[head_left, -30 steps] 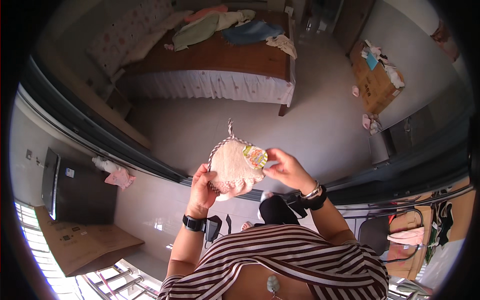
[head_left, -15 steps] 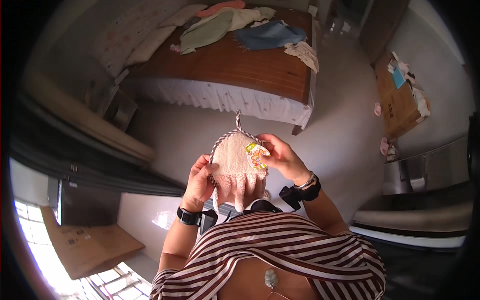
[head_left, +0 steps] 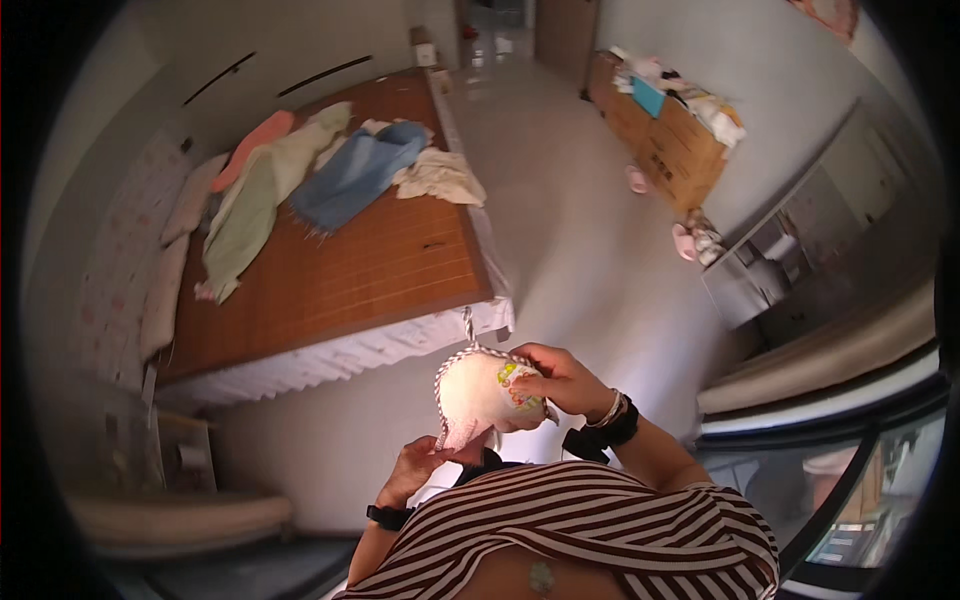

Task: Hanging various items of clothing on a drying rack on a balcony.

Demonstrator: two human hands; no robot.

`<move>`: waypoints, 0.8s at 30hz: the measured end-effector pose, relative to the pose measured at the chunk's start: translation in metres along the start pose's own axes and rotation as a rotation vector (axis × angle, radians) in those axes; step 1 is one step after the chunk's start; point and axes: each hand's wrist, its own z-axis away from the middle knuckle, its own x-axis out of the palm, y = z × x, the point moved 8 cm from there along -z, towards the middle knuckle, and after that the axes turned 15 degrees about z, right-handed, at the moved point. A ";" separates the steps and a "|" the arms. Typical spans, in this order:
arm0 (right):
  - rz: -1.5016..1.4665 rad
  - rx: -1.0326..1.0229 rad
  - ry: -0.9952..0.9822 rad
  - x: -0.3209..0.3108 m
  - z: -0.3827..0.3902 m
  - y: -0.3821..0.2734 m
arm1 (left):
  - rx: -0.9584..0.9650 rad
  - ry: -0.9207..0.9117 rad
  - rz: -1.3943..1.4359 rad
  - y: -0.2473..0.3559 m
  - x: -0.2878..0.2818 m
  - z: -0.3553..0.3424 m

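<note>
While the person stands before the bed, both hands hold up a small, rounded, pale pink cloth [head_left: 470,393], which is in front of the striped top, near the middle of the lower half of the view. Its border is a twisted dark-and-white cord [head_left: 443,385], and this cord makes a loop that stands upward from the top edge. The left hand [head_left: 415,468] is closed in a pinch upon the lower left corner of the cloth. The right hand [head_left: 565,380] grips the upper right side, with the thumb lying over a colourful printed paper label [head_left: 516,388] and partly covering it. The lower part of the cloth is folded and shaded, so I cannot tell its full shape.

Each wrist wears a black band, and the right one has also a light-coloured bracelet [head_left: 610,408]. The person wears a brown-and-white striped top [head_left: 560,510].

Beyond the hands is a wide bed with a brown, mat-like surface [head_left: 350,275] and a white hanging skirt. On it lie a long pale green cloth [head_left: 245,225], a blue cloth [head_left: 360,180] and a crumpled cream cloth [head_left: 440,178]. To the right, a brown cardboard box [head_left: 685,155] stands against the wall, with mixed fabrics on top, and pink slippers [head_left: 684,242] are on the floor near it.
</note>
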 end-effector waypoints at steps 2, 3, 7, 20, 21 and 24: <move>0.042 0.024 0.110 -0.031 0.000 0.002 | 0.010 -0.100 -0.028 0.003 0.005 -0.042; -0.029 0.008 0.177 -0.050 -0.002 0.001 | -0.009 -0.099 0.038 0.006 0.006 -0.069; -0.229 -0.060 0.447 -0.124 0.005 -0.016 | -0.043 -0.280 0.088 0.039 0.042 -0.159; -0.417 -0.146 0.851 -0.296 0.031 -0.022 | -0.096 -0.682 -0.423 0.071 0.158 -0.390; -0.398 -0.163 0.845 -0.317 0.033 -0.022 | -0.088 -0.653 -0.433 0.066 0.165 -0.406; -0.359 -0.146 0.802 -0.389 0.019 -0.021 | -0.101 -0.597 -0.390 0.066 0.188 -0.452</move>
